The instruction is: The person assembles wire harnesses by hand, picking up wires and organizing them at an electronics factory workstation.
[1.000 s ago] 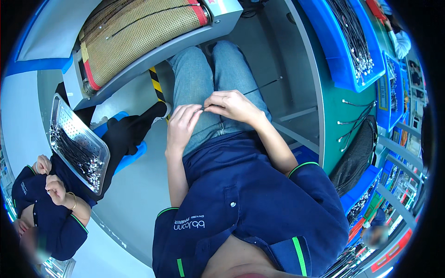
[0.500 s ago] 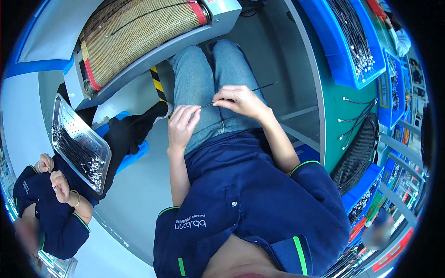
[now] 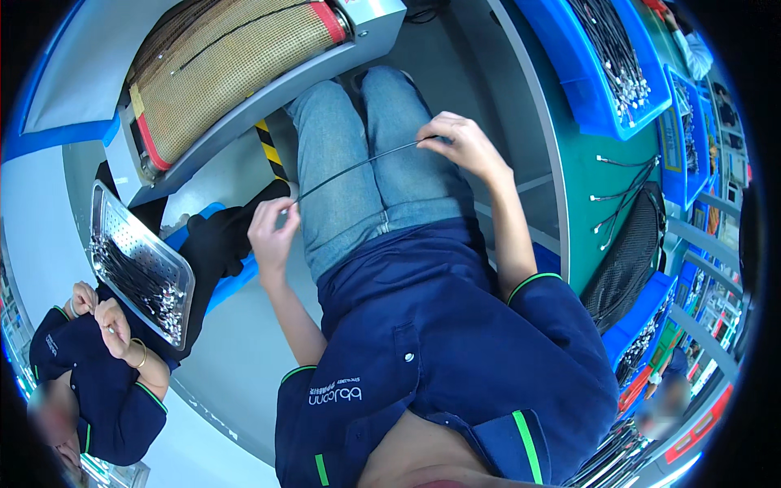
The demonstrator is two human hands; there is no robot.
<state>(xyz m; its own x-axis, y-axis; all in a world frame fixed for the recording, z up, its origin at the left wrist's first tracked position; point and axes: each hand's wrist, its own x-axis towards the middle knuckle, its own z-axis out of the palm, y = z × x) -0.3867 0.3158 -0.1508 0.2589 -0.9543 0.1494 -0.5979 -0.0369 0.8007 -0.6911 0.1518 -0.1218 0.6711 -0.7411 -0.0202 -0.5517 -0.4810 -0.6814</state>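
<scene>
A thin black cable (image 3: 358,166) is stretched over my thighs, slanting up to the right. At its left end my left hand (image 3: 272,237) is closed in a pinch on it, beside my left thigh. My right hand (image 3: 464,145) pinches the other end, higher up over my right thigh. The small ends of the cable are mostly hidden in my fingertips.
A mesh conveyor belt (image 3: 236,81) carrying a dark cable lies ahead left. At the left, a co-worker (image 3: 98,382) sits behind a metal tray (image 3: 189,285) of cables. On my right, a green tabletop (image 3: 586,187) bears loose cables and a blue bin (image 3: 598,122) full of cables.
My hands have moved apart, the left one down and left, the right one up and right. The cable now runs taut between them, with a longer stretch visible.
</scene>
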